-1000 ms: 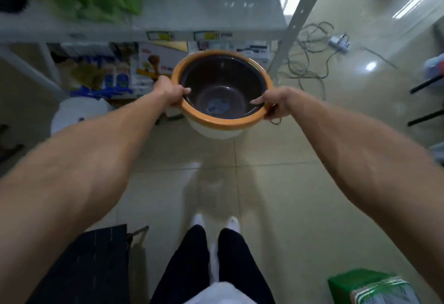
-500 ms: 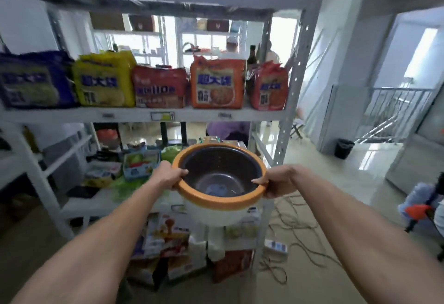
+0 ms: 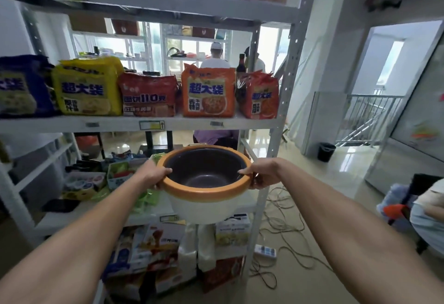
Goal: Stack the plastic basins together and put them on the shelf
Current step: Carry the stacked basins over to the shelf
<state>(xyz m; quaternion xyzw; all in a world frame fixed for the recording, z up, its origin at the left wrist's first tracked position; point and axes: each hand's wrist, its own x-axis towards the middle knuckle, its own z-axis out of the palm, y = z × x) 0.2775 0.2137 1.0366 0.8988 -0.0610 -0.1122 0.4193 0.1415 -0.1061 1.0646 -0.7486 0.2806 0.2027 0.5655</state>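
- Both hands, left hand (image 3: 153, 174) and right hand (image 3: 260, 174), grip the orange rim of the stacked basins (image 3: 204, 198) at lower centre.
- Behind them stands the shelf (image 3: 276, 123), with noodle packs (image 3: 207, 92) above.

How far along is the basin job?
Stacking looks done: a dark basin sits nested inside the orange-rimmed white basin. In hand: left hand and right hand grip the rim, holding the stack in front of the shelf. Left: setting it down there.

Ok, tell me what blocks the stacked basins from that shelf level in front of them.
Nothing visible blocks the right end of the shelf. The stacked basins, held by left hand and right hand, face bare board; green packets crowd the left.
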